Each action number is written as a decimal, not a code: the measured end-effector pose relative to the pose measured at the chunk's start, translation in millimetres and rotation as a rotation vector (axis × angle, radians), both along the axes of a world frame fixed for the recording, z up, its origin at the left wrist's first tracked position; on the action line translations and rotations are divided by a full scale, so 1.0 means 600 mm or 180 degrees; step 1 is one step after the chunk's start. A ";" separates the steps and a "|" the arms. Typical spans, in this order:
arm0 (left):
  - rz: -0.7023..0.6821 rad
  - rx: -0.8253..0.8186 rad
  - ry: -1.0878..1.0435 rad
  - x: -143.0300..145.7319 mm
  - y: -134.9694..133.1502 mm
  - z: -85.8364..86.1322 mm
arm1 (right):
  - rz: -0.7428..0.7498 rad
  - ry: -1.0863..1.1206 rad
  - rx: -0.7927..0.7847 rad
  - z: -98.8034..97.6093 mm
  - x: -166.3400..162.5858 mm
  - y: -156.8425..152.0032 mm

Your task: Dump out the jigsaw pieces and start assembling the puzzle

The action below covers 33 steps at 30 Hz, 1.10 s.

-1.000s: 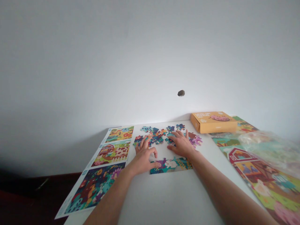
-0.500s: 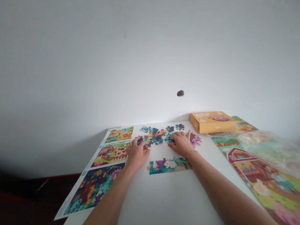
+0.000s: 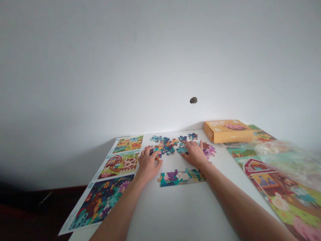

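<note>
Loose puzzle pieces (image 3: pixel 169 149), as group widest from nine to three, at two o'clock from left hand (image 3: pixel 147 165), at ten from right hand (image 3: pixel 196 156), about equally near to both. With fingers apart on both, nothing visibly pinched; fingertip contact not certain. At seven from right hand, joined strip (image 3: pixel 184 176); at two, yellow box (image 3: pixel 229 132).

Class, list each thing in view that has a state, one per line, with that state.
Puzzle pieces: strewn in a cluster
Rabbit strip: joined, flat
Left hand: open
Right hand: open
Picture sheet: unfolded
Orange box: looks closed, lying flat
Farm poster: unfolded, partly covered
Clear plastic: crumpled
</note>
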<state>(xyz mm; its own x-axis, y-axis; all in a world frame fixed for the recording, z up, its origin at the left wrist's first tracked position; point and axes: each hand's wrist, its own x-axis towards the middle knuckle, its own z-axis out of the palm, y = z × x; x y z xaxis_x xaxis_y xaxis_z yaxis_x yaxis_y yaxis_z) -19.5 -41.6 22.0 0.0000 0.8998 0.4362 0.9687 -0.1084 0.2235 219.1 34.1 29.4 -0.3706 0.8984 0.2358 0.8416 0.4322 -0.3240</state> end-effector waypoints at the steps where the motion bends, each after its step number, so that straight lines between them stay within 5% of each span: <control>1: -0.0085 0.0058 -0.0037 0.001 -0.001 0.003 | 0.0064 0.0144 0.0030 0.001 -0.001 0.001; 7: -0.1062 0.0217 -0.0247 0.012 -0.008 0.020 | 0.1575 0.1509 0.0060 0.008 -0.014 -0.020; 11: -0.1235 0.0080 -0.0457 0.014 -0.006 0.016 | 0.2146 0.1757 -0.0147 0.012 -0.030 -0.042; 24: -0.1287 0.0069 -0.0835 0.017 -0.004 0.010 | 0.1784 0.2534 -0.0498 -0.020 -0.038 -0.029; 33: -0.1105 0.0085 -0.1111 0.019 -0.006 0.017 | 0.1637 0.2380 -0.0553 -0.013 -0.034 -0.032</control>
